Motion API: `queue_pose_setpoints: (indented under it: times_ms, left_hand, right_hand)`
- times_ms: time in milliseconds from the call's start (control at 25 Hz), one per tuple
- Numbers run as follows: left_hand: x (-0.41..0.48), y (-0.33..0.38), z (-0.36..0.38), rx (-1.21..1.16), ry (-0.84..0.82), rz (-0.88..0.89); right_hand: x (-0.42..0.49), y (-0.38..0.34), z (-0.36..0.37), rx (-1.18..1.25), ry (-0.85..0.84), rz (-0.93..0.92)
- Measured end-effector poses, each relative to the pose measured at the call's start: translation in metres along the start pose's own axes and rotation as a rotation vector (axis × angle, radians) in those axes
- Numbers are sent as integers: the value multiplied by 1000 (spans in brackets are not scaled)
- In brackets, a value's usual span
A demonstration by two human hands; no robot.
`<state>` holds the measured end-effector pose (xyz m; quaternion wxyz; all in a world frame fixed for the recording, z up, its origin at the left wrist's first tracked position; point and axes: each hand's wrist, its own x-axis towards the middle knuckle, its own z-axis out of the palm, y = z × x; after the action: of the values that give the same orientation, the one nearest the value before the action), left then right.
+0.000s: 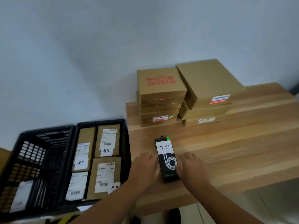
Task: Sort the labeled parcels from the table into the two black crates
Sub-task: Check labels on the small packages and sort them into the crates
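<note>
the long black box (166,160) lies flat on the wooden table (234,151), near the front edge. a white paper label (164,147) with hand writing is stuck on top. the box looks like thin card with a shiny skin, so it is likely light and a bit slippery, and a hard squeeze could dent it. the best place to hold it is by its two long sides, near the middle.

the left hand (144,165) lies with fairly straight fingers pushed against the left long side. the right hand (193,166) rests its fingers over the right edge. neither hand curls round the box.

just left of the table stand two black crates of holey plastic. the near crate (100,122) holds flat brown parcels (106,177) with white labels. the left crate (47,131) holds a few pale things. two stacks of brown boxes (161,84) sit at the back.
</note>
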<state>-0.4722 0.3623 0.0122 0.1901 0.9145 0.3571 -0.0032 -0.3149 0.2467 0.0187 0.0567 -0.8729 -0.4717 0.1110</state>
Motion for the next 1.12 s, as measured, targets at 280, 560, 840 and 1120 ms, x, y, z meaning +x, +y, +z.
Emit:
queue_pose_setpoints:
  times_ms: [280,560,840,1120]
  left_hand:
    - [20,14,44,175,-13,-147]
    - [24,9,77,-236,-8,-296]
    - [17,17,74,-347,56,-301]
    - [3,17,30,-515,167,-310]
  right_hand:
    - [40,24,43,-104,-199,-195]
    - [47,29,59,375,-288,51]
    - [42,27,57,399,-224,70]
    - [38,13,16,827,-103,165]
